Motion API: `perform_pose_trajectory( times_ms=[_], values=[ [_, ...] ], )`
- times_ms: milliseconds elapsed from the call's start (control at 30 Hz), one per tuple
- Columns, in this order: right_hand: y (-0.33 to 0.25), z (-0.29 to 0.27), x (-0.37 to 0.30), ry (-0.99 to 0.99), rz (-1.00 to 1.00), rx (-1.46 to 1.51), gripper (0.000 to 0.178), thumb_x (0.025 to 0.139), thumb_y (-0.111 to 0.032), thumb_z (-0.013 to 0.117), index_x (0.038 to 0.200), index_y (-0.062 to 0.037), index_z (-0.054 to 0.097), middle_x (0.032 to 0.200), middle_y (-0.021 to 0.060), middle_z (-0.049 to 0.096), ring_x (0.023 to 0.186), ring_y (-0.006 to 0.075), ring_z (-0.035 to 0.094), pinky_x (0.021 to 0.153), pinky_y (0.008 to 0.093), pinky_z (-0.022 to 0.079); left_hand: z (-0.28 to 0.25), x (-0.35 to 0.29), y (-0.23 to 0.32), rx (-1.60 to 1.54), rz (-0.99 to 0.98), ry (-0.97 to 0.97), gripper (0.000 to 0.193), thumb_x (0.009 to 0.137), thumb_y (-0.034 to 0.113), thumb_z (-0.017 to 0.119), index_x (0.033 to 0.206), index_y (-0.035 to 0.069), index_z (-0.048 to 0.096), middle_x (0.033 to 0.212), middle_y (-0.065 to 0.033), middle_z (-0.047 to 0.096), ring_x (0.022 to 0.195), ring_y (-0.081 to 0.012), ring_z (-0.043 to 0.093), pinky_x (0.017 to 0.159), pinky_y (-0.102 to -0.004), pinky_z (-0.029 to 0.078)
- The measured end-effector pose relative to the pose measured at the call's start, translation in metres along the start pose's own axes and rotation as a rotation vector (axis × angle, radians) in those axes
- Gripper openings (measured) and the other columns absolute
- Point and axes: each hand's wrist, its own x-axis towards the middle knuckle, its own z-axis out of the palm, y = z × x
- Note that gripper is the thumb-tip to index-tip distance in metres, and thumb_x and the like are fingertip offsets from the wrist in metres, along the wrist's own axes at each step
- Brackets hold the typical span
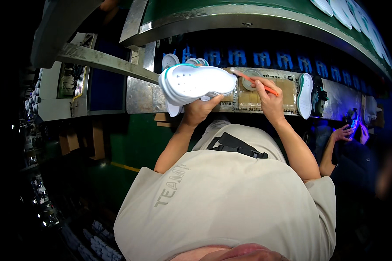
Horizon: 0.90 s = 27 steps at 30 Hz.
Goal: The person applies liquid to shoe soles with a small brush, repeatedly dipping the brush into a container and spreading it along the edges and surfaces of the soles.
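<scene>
A white shoe sole [198, 82] with a teal rim was held up in the left hand [199, 111], just above the near edge of the metal surface [139, 93]. The grip of that hand was closed around the underside of the sole, with the thumb pressed along its right lower edge. An orange-handled brush [252, 79] was held in the right hand [268, 99], the grip pinched narrowly on the handle, and the bristle end was laid against the right tip of the sole.

Just beyond the brush, a round tin [249, 78] was seen on a brown cardboard sheet [287, 93] lying on the surface. To the right of the cardboard, a second white sole [305, 95] was stood on edge, beside a dark shoe upper [319, 95]. Little open room was left between the sole and the tin. Farther off, a curved green conveyor [248, 6] with a metal rim was arched over the surface. At the right, another person's hand [342, 132] was seen, well apart from the brush.
</scene>
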Motion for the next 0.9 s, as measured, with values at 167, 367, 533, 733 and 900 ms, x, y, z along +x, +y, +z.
perform_pose_trajectory(
  times_ms=[167,367,533,733,900],
  values=[
    [0.001,-0.006,-0.006,-0.064,0.021,0.078,0.021,0.102,-0.010,0.062,0.113,0.0005,0.075,0.101,0.0088,0.076,0.091,0.0155,0.068,0.086,0.0294,0.053,0.002,-0.002,-0.003,-0.224,-0.143,0.077,0.059,0.081,0.006,0.082,0.132,-0.005,0.055,0.126,-0.0160,0.064,0.116,-0.0264,0.063,0.106,-0.0394,0.046],
    [0.030,-0.020,-0.015,0.019,0.159,0.089,0.025,0.104,-0.016,0.060,0.115,0.0033,0.073,0.096,0.0078,0.075,0.089,0.0135,0.066,0.084,0.0272,0.050,0.009,-0.014,-0.015,-0.358,-0.247,0.073,0.059,0.089,0.015,0.076,0.137,-0.007,0.051,0.130,-0.0163,0.063,0.120,-0.0252,0.060,0.107,-0.0381,0.043],
    [0.049,-0.064,-0.042,0.231,0.229,0.083,0.024,0.104,-0.014,0.059,0.115,0.0034,0.073,0.092,0.0071,0.074,0.091,0.0124,0.066,0.084,0.0258,0.049,0.021,-0.006,0.005,-1.197,-0.673,-0.207,0.074,0.102,0.048,0.035,0.158,0.000,0.027,0.145,-0.0260,0.051,0.131,-0.0399,0.055,0.117,-0.0504,0.040],
    [0.045,-0.085,-0.078,0.404,0.250,0.071,0.025,0.105,-0.014,0.059,0.116,0.0029,0.073,0.091,0.0061,0.073,0.084,0.0102,0.064,0.077,0.0246,0.050,0.030,0.145,0.035,-1.471,-0.356,-0.589,0.077,0.103,0.054,0.023,0.140,-0.008,0.050,0.118,-0.0303,0.064,0.099,-0.0423,0.069,0.082,-0.0521,0.059],
    [0.048,-0.072,-0.081,0.348,0.275,0.064,0.026,0.106,-0.015,0.059,0.116,0.0045,0.073,0.093,0.0067,0.073,0.082,0.0107,0.063,0.077,0.0246,0.050,0.047,0.337,0.023,-1.702,-0.039,-0.198,0.040,0.103,0.035,0.045,0.117,0.006,0.069,0.118,-0.0120,0.073,0.115,-0.0275,0.066,0.110,-0.0511,0.043]
  ],
)
